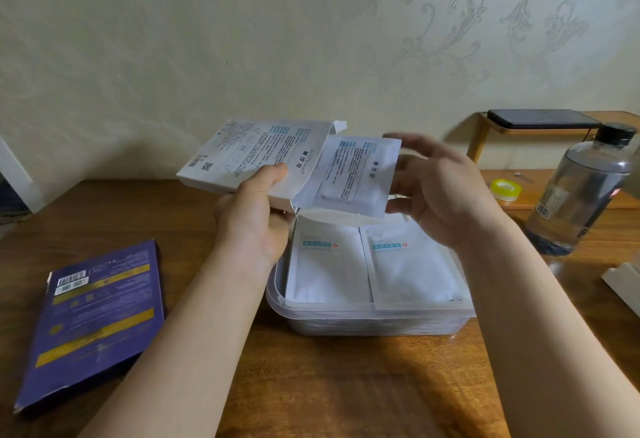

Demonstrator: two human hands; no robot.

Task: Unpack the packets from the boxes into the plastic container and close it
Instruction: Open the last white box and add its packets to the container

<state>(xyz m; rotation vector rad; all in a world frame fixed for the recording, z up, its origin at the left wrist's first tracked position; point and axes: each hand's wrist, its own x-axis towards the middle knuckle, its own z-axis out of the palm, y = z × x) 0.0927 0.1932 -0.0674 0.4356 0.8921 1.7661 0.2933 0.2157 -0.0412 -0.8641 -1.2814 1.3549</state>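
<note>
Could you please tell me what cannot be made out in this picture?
Head view only:
1. Inside the white box: hidden by its walls, so any packets left in it are unseen.
2. Fingers of the right hand: blurred; grip on the packet unclear.
3. The pale object: cut off by the right edge.
4. Box print: too small.

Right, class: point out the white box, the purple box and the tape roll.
white box (249,150), head view, its printed face.
purple box (97,316), head view, its top face.
tape roll (505,196), head view, its yellow side.

Two boxes (249,157) (93,320), three packets (356,174) (325,268) (408,264), one container (374,313); one bottle (581,192), one tape roll (506,189)
</note>
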